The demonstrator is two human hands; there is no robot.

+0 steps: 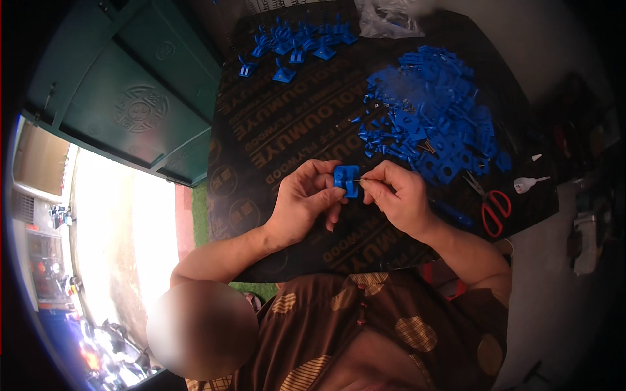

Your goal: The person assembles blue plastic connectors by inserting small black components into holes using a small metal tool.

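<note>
My left hand is closed around a small blue plastic part, pinching it between thumb and fingers above the table. The part has a flat plate on its right side and a rounded piece on its left. From the right, my right hand pinches a thin metal pin between thumb and forefinger. The pin's tip points at the middle of the blue part; whether it has entered a hole is too small to tell.
Loose blue plastic pieces lie heaped at the right of the dark printed plywood table. Several blue assemblies stand at the far left, beside a clear plastic bag. Red-handled scissors and a small white bottle lie near the right edge.
</note>
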